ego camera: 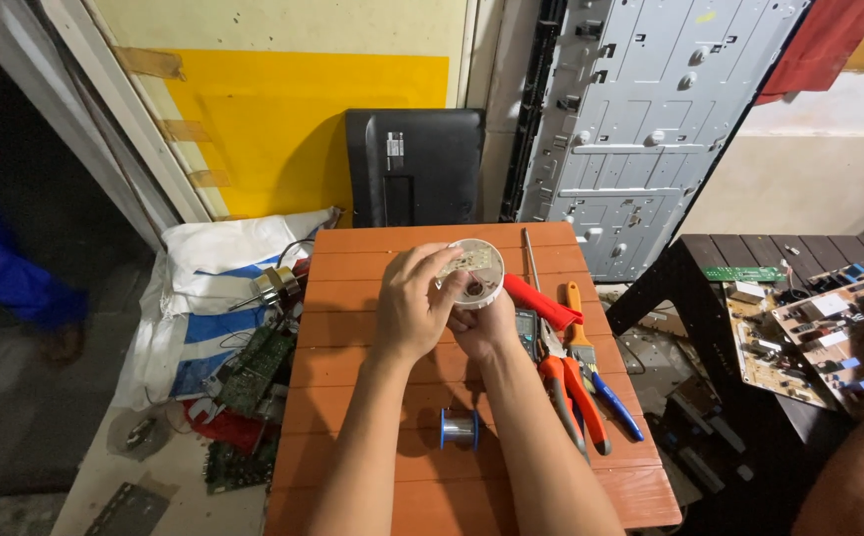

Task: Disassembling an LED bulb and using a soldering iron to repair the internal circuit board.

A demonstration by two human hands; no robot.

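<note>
Your forearms are reaching in from the near edge over the orange slatted table, and between them, nearer you than the round white disc, a small spool of solder wire is lying on its side on the slats. Your left hand is curling over the near-left side of the round white disc, fingers gripping its rim, while your right hand is clasping it from beneath, so both hands are grasping the disc and holding it just above the table's far half. To the right of the disc, a red-handled tool is lying just beside it, and a little nearer you orange-handled pliers and a blue-handled tool are resting side by side. A screwdriver with a thin metal shaft is lying just right of the disc. Beyond the disc, a black monitor back is leaning against the wall. Left of the disc, off the table, green circuit boards are lying on the floor.
</note>
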